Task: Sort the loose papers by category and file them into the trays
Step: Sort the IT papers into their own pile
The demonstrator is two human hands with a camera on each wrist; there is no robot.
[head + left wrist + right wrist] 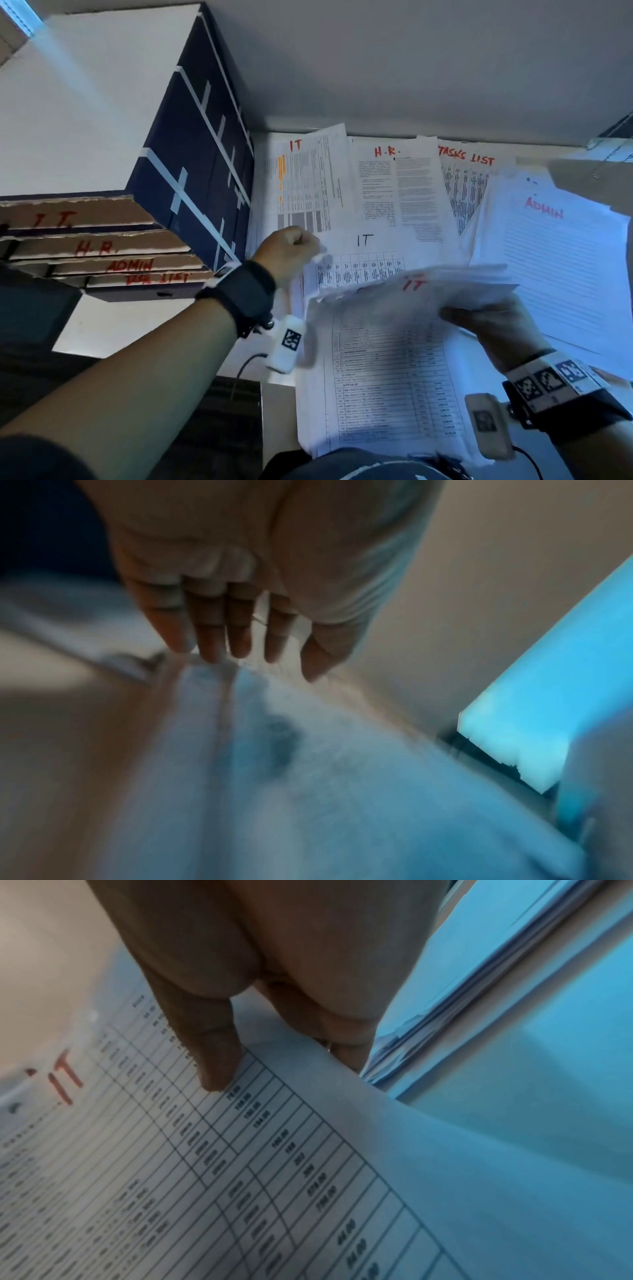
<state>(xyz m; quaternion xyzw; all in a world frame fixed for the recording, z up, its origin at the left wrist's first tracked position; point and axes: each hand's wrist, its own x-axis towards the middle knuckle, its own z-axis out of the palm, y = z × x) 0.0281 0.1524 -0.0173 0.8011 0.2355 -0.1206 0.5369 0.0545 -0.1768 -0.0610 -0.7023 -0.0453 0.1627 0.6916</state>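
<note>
Four labelled trays (102, 246), two hands (291, 250), many loose papers (394, 359).

White papers (387, 373) bear black grids and red lettering; the navy box (191, 164) carries white tape stripes; brown trays (102, 246) are red-lettered.

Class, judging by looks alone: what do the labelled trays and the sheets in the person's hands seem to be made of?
Labelled trays: likely corrugated cardboard, matte brown, with ragged torn edges and red handwriting. Sheets: thin matte white paper, printed tables, curling and bending where the right hand and left hand grip them.
</note>
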